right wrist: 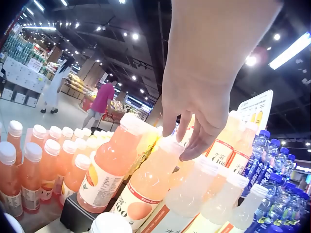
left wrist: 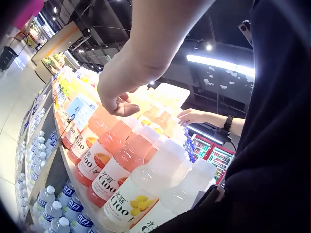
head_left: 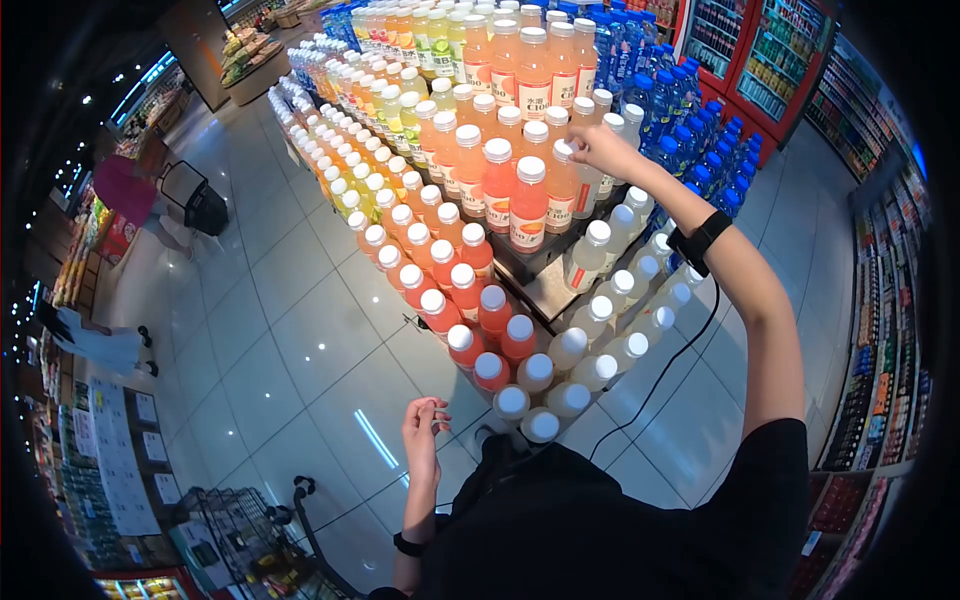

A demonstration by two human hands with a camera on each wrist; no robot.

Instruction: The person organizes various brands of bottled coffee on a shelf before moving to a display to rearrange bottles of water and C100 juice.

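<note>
My right hand (head_left: 605,152) reaches over the tiered display and pinches the white cap of a peach-orange juice bottle (right wrist: 146,174), which stands among others on the raised tier. In the right wrist view the fingertips lie at either side of that cap. Two pink-red bottles (head_left: 528,205) stand at the tier's front corner, just left of the held one. A cloudy white bottle (head_left: 588,256) stands lower, by a bare patch of shelf (head_left: 540,288). My left hand (head_left: 423,440) hangs in front of the display, fingers loosely curled, with nothing in it.
Rows of red and pale bottles (head_left: 490,370) fill the lower tier nearest my body. Blue-capped bottles (head_left: 665,100) are stacked at the right, before red drink coolers (head_left: 760,60). A black cable (head_left: 665,365) hangs from my right wrist. A shopping cart (head_left: 240,540) stands lower left.
</note>
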